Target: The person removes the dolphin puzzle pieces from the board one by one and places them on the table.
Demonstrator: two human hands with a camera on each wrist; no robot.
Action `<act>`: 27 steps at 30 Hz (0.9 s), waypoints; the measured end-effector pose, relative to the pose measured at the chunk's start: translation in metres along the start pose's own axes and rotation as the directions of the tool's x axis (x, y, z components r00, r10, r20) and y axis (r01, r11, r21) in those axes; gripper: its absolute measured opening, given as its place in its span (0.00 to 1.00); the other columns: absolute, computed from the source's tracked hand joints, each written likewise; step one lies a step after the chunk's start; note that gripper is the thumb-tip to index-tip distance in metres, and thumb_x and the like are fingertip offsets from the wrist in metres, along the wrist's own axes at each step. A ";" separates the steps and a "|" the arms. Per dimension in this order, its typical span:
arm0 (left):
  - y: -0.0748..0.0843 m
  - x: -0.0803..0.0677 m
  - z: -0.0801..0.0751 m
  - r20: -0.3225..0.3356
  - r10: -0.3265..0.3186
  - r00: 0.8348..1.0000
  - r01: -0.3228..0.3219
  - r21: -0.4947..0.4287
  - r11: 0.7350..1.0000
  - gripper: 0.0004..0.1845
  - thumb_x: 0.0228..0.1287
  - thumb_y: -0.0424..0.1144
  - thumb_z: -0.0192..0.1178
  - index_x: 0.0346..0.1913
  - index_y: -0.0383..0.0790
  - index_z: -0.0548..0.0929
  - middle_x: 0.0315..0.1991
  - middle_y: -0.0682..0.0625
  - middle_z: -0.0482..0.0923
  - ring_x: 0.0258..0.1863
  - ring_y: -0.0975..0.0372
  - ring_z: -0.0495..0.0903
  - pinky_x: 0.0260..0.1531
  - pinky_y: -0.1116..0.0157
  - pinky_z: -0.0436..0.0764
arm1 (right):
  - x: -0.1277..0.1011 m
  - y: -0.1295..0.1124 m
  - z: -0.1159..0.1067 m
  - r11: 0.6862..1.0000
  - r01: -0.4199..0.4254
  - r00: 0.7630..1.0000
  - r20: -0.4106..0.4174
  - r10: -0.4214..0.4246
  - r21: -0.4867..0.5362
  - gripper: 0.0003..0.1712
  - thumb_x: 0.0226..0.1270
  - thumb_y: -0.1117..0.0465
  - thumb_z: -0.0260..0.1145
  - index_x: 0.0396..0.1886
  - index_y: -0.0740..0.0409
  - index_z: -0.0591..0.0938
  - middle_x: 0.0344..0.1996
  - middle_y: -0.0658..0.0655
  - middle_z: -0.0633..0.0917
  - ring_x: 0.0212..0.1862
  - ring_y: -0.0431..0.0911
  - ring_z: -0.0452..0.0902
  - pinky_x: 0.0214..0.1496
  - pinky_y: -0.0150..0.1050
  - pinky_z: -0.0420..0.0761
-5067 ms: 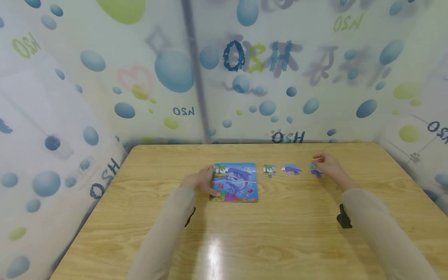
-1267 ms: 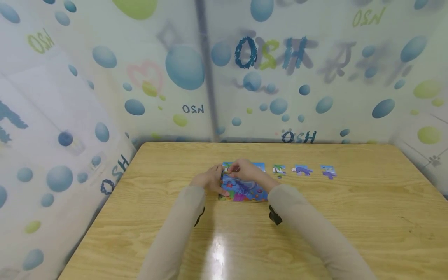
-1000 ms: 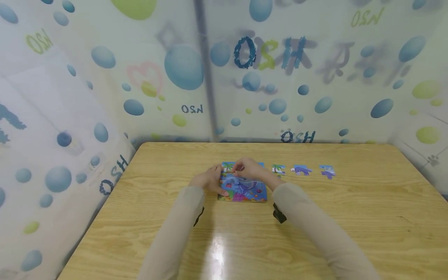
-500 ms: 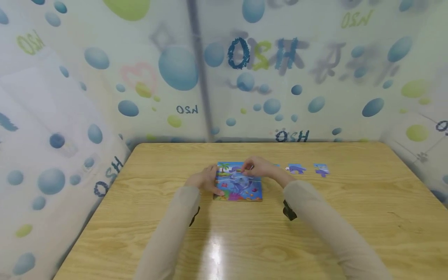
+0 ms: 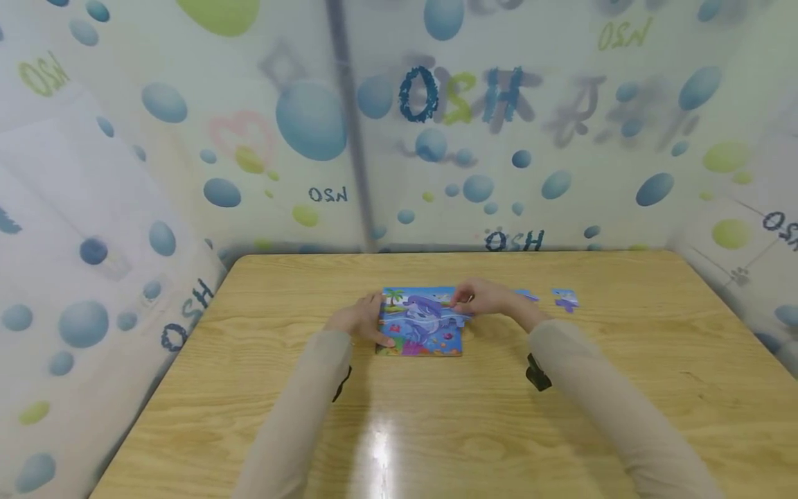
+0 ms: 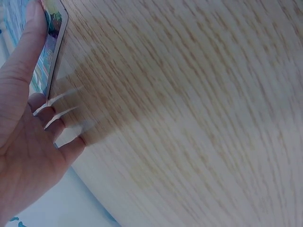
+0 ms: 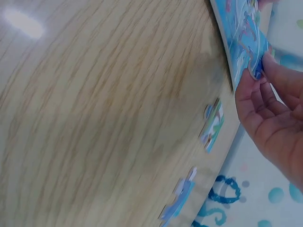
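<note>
The table (image 5: 249, 388) is the largest thing here, a pale wood-grain top with a bright glare patch near the person's side, closed in on three sides by a thin curtain (image 5: 187, 138) printed with blue and green bubbles and mirrored lettering.

At the middle of the table, toward its far edge, lies the puzzle board (image 5: 419, 326) — a flat rectangular picture in strong blues, with a purple dolphin in the centre, a palm tree in the far left corner and red and pink sea plants along the near edge. The left wrist view shows its pale, thin border raised slightly off the wood.

The left hand (image 5: 360, 323) rests against the board's left edge, its fingers straight, with the thumb lying along the near left corner; it steadies the board rather than gripping it. The right hand (image 5: 489, 299) sits at the board's far right edge, and its fingertips (image 7: 259, 71) pinch a blue puzzle piece (image 7: 246, 49) that is level with the picture — whether the piece is fully seated in the board I cannot tell.

Right of the board, loose pieces lie in a row on the table. The palm-tree piece (image 7: 211, 124) is just beside the right hand, a blue-and-purple piece (image 7: 177, 201) lies beyond it, and the farthest piece (image 5: 565, 299) lies well apart from the board.
</note>
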State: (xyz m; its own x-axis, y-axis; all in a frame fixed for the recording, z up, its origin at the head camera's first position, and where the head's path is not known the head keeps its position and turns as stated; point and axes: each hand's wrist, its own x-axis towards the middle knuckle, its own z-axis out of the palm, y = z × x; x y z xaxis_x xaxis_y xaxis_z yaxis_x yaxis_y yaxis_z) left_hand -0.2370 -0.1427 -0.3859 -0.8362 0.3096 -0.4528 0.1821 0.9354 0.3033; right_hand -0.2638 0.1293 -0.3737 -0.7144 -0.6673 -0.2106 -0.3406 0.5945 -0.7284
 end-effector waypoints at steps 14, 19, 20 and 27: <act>-0.003 0.001 -0.001 -0.006 -0.015 1.000 0.015 -0.004 1.000 0.58 0.51 0.56 0.67 0.72 0.33 0.41 0.74 0.36 0.42 0.73 0.47 0.45 0.71 0.50 0.53 | -0.024 0.024 -0.014 0.996 -0.065 0.998 0.018 0.064 0.062 0.11 0.66 0.67 0.58 0.43 0.72 0.79 0.31 0.63 0.83 0.25 0.37 0.70 0.31 0.34 0.75; -0.002 0.001 -0.001 -0.003 -0.008 1.000 0.008 0.003 1.000 0.58 0.50 0.56 0.67 0.72 0.33 0.42 0.73 0.37 0.43 0.73 0.47 0.46 0.71 0.51 0.53 | -0.032 0.033 -0.012 0.986 -0.135 0.991 0.004 0.135 0.100 0.16 0.64 0.66 0.61 0.48 0.72 0.73 0.34 0.61 0.82 0.28 0.39 0.75 0.35 0.36 0.79; -0.002 0.000 -0.001 -0.002 -0.009 1.000 0.009 0.005 1.000 0.58 0.50 0.56 0.67 0.72 0.33 0.42 0.74 0.37 0.43 0.73 0.47 0.45 0.71 0.51 0.53 | -0.033 0.034 -0.012 0.984 -0.148 0.989 0.001 0.148 0.102 0.17 0.64 0.66 0.61 0.48 0.72 0.72 0.34 0.62 0.82 0.28 0.40 0.75 0.35 0.36 0.79; 0.001 -0.002 -0.001 -0.001 -0.005 1.000 0.005 -0.003 1.000 0.58 0.50 0.56 0.67 0.72 0.33 0.41 0.74 0.36 0.43 0.73 0.47 0.45 0.72 0.51 0.52 | -0.037 0.037 -0.010 0.971 -0.224 0.973 -0.038 0.228 0.089 0.19 0.60 0.66 0.65 0.46 0.71 0.70 0.30 0.56 0.77 0.28 0.41 0.71 0.33 0.34 0.77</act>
State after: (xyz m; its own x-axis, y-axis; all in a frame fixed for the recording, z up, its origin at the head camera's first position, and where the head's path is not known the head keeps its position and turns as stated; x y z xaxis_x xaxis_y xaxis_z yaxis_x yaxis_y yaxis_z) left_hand -0.2356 -0.1422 -0.3843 -0.8375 0.3050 -0.4534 0.1767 0.9363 0.3034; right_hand -0.2560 0.1811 -0.3864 -0.7960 -0.4966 -0.3461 -0.1162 0.6865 -0.7178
